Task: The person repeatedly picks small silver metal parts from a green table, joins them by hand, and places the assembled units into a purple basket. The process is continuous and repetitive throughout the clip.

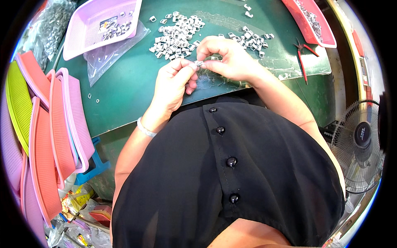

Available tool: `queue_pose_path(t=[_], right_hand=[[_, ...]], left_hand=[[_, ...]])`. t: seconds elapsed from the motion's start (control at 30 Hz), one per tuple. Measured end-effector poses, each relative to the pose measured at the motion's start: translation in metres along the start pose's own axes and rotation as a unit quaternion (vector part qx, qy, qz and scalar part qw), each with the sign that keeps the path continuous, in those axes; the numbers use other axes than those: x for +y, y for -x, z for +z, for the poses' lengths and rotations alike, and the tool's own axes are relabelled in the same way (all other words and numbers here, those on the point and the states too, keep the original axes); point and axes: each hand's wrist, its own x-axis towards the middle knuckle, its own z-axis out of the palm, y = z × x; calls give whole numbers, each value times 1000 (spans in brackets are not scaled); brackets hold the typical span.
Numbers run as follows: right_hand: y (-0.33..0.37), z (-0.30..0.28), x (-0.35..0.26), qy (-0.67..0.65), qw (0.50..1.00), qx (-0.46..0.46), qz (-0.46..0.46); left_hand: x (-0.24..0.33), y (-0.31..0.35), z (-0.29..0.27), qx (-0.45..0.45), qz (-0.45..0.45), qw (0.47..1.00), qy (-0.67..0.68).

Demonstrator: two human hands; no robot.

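Observation:
Near the front edge of the green table point(124, 105), my two hands meet fingertip to fingertip. Between them is a small silver metal buckle-like piece point(199, 63). My left hand point(175, 78) pinches it between thumb and forefinger, with the other fingers curled. My right hand point(229, 58) grips it from the other side, also in a pinch. Just beyond my left hand lies a large heap of similar silver pieces point(178, 35). A smaller heap of such pieces point(252, 39) is past my right hand.
A pink basket point(74, 43) with metal pieces stands on a clear plastic bag point(101, 64) at the far left. A red basket point(289, 12) and red-handled pliers point(303, 62) are at the right. Stacked plastic baskets point(41, 157) crowd the left; a fan point(355, 157) stands at right.

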Motion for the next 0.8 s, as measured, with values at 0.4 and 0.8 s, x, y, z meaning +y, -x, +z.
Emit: queue_pose_path(t=[0.4, 0.8], right_hand=[[-1, 4, -1, 65, 993, 32, -97], [-1, 8, -4, 47, 993, 36, -99]], left_hand=[[0, -1, -1, -11, 13, 1000, 19], [-2, -2, -2, -13, 13, 999, 33]])
